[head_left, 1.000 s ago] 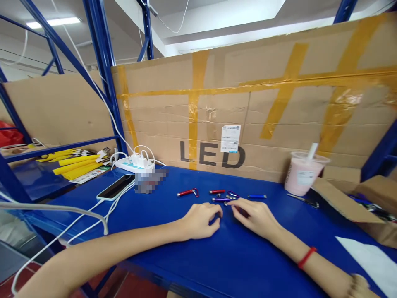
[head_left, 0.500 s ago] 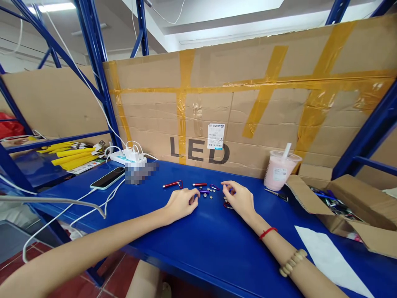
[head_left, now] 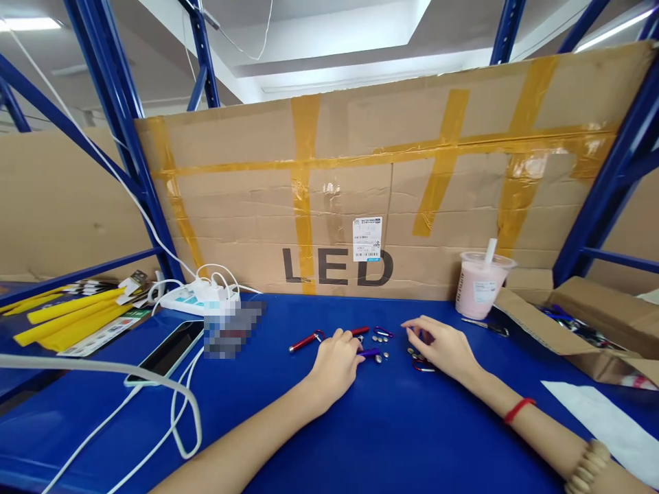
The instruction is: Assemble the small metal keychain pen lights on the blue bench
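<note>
On the blue table, my left hand rests with fingers curled on a small purple tube. A red pen-shaped light with a clip lies just to its left, and another red tube lies behind its fingers. Several small silver button cells lie loose between my hands. My right hand has its fingers bent down over small parts and a red clip ring; what it pinches, if anything, is hidden.
A taped cardboard wall marked LED closes the back. A pink drink cup with straw stands back right, beside an open carton. A phone, power strip, white cables and yellow strips lie left. White paper lies right.
The view has shifted and tilted. My right hand moved a little to the right, away from the button cells, and lowered over the red clip ring. My left hand stays at the purple tube.
</note>
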Available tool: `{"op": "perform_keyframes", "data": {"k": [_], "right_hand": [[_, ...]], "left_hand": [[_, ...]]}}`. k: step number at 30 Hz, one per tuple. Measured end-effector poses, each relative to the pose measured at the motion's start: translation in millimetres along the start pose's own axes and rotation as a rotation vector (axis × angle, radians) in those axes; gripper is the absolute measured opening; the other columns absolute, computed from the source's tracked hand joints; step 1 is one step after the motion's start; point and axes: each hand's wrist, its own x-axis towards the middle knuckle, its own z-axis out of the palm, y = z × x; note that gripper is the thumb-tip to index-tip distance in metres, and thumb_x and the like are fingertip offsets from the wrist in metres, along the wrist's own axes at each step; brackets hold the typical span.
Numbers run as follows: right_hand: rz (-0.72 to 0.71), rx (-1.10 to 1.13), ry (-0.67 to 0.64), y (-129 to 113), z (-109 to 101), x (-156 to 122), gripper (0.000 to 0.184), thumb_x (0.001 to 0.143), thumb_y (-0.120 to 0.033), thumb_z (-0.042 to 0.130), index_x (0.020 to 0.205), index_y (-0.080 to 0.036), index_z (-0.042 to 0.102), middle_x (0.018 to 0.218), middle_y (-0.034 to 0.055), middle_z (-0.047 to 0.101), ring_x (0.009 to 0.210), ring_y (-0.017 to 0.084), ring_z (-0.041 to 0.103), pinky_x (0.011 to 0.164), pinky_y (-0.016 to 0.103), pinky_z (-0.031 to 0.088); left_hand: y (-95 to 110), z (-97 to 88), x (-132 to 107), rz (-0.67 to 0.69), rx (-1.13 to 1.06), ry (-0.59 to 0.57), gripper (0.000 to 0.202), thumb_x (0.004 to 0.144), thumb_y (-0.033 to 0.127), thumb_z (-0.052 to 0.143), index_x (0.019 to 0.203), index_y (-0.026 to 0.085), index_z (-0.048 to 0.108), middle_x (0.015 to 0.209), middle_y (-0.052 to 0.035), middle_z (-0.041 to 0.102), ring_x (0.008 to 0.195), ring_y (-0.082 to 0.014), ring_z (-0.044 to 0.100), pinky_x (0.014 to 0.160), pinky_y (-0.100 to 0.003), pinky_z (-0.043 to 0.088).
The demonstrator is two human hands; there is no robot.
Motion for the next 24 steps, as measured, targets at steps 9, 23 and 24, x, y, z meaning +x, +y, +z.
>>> {"op": "perform_keyframes", "data": {"k": [9,23,24], "right_hand": [[-0.159,-0.108,-0.195,16.8,-26.1,1.7,0.028,0.088,-0.032,0.041,0.088,-0.021,0.066,0.077,0.0015,0.06,0.059,0.009,0.053,0.053,0.02,0.038],[-0.113,-0.188,-0.382,3.9,-33.3,-2.1,0.027,0.09,-0.033,0.044,0.092,-0.023,0.068,0.099,0.0014,0.061,0.094,0.016,0.055,0.073,0.029,0.04],[-0.096,-0.191,-0.377,2.1,-31.3,-1.9,0.026,0.089,-0.035,0.046,0.089,-0.024,0.069,0.098,0.0008,0.062,0.093,0.016,0.056,0.077,0.032,0.039]], "left_hand": [[7.0,-2.9,-3.8,-0.035,-0.239,0.152,0.016,0.087,0.02,0.047,0.097,0.016,0.059,0.095,-0.0044,0.062,0.094,-0.019,0.053,0.081,-0.033,0.043],[19.7,1.2,-3.7,-0.21,-0.983,0.111,0.028,0.08,0.033,0.055,0.096,0.01,0.054,0.077,-0.0065,0.067,0.061,-0.011,0.053,0.057,-0.021,0.035],[19.1,1.0,-3.8,-0.21,-1.014,0.084,0.028,0.079,0.033,0.055,0.096,0.01,0.053,0.076,-0.0067,0.067,0.058,-0.01,0.051,0.055,-0.02,0.035]]}}
